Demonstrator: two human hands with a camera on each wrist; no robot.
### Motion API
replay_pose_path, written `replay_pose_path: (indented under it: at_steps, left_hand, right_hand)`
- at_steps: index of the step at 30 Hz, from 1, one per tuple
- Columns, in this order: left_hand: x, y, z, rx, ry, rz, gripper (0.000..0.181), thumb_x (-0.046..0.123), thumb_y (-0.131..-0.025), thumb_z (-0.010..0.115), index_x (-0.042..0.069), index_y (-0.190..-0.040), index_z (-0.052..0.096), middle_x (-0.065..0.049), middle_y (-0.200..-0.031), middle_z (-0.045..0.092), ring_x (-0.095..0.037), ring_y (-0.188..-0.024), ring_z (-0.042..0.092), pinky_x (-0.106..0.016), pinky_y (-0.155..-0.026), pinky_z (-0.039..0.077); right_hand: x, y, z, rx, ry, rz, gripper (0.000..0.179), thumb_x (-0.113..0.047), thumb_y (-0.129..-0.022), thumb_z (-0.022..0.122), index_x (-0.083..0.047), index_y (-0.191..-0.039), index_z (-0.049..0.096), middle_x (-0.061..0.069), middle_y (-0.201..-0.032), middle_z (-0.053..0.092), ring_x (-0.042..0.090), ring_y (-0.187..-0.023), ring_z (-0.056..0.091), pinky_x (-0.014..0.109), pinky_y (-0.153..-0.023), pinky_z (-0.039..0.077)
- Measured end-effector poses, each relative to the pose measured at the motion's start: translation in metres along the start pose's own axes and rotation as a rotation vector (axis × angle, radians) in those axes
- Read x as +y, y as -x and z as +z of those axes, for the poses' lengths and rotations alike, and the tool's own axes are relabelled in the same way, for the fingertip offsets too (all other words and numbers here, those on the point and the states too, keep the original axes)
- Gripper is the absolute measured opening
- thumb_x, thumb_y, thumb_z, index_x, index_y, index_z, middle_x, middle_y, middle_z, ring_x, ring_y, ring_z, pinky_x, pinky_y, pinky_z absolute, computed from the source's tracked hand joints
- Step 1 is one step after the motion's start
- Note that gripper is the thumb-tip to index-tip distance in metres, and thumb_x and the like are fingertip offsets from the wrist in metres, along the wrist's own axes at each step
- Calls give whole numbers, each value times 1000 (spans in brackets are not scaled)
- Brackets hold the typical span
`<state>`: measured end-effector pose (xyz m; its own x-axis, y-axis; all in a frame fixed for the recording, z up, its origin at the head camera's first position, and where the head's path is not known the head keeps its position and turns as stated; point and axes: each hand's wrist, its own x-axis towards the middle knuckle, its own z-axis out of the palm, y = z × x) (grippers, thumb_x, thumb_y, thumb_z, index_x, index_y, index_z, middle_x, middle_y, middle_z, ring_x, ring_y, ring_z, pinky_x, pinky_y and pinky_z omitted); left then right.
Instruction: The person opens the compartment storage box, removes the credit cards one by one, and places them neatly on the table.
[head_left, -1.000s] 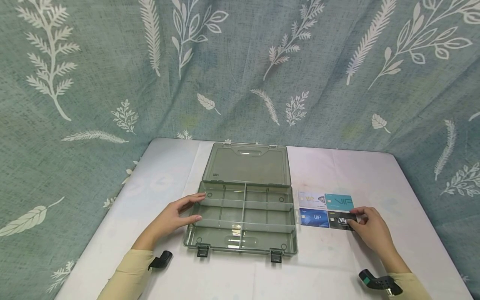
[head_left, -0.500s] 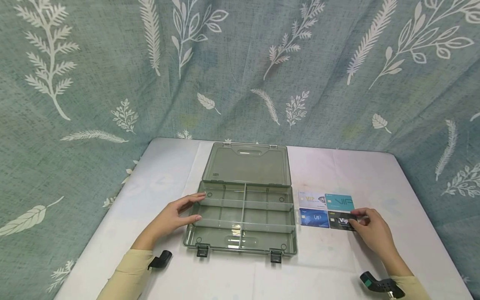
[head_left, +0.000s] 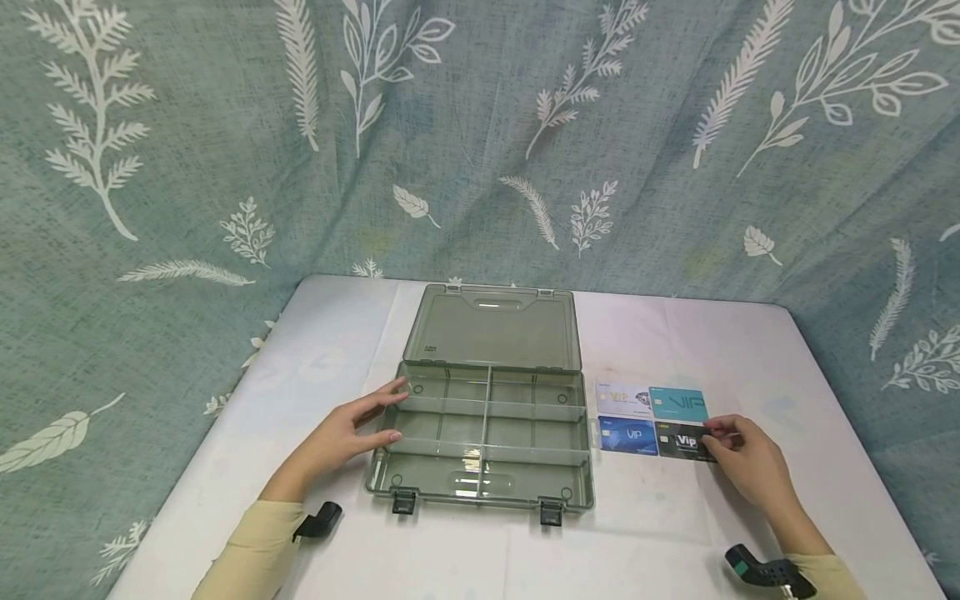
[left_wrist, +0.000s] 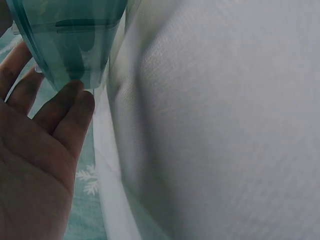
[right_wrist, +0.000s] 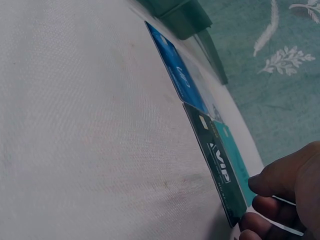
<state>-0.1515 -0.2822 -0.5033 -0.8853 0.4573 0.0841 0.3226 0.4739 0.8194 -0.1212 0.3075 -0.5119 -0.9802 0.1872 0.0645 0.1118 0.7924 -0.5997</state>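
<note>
My left hand (head_left: pixel 347 433) rests at the left wall of a smoky green divided box (head_left: pixel 536 503), thumb and fingers spread along the rim. In the left wrist view its fingertips (left_wrist: pixel 75 87) touch the box's outer side. My right hand (head_left: pixel 750 462) holds the right end of a black VIP card (head_left: pixel 678 442), which lies flat on the table. The right wrist view has curled fingers (right_wrist: pixel 255 222) at that card's end. Around it lie a blue VIP card (head_left: pixel 627 435), a teal VIP card (head_left: pixel 678 403) and a pale VIP card (head_left: pixel 622 399), forming two rows.
The box's lid (head_left: pixel 495 329) lies folded back behind it, and thin partitions divide the inside. Two dark latches (head_left: pixel 551 513) stick out at the front. A white cloth covers the table (head_left: pixel 637 542). A leaf-patterned green curtain (head_left: pixel 480 150) hangs behind and at the sides.
My right hand has slid slightly to the right along the black card, so its thumb covers less of it. The cards and box keep their places; my left hand barely moves.
</note>
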Motion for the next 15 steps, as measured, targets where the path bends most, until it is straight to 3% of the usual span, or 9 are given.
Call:
replay_pose_path:
  at_steps: [8, 15]
  left_hand:
    - [3, 3, -2, -6, -16, 6, 61, 24, -96, 74, 11, -150, 50, -3, -167, 26, -32, -150, 31, -11, -114, 29]
    - [8, 6, -6, 20, -67, 35, 59, 23, -94, 76, 9, -147, 54, -4, -164, 34, -32, -147, 36, -25, -117, 35]
  right_hand:
    - [-3, -8, -5, -32, 13, -9, 25, -12, -96, 67, 5, -115, 64, 17, -95, 65, 31, -87, 62, 31, -64, 51]
    - [-4, -13, -10, -61, 23, -35, 21, -12, -98, 64, 2, -113, 66, 17, -96, 67, 35, -89, 64, 33, -61, 52]
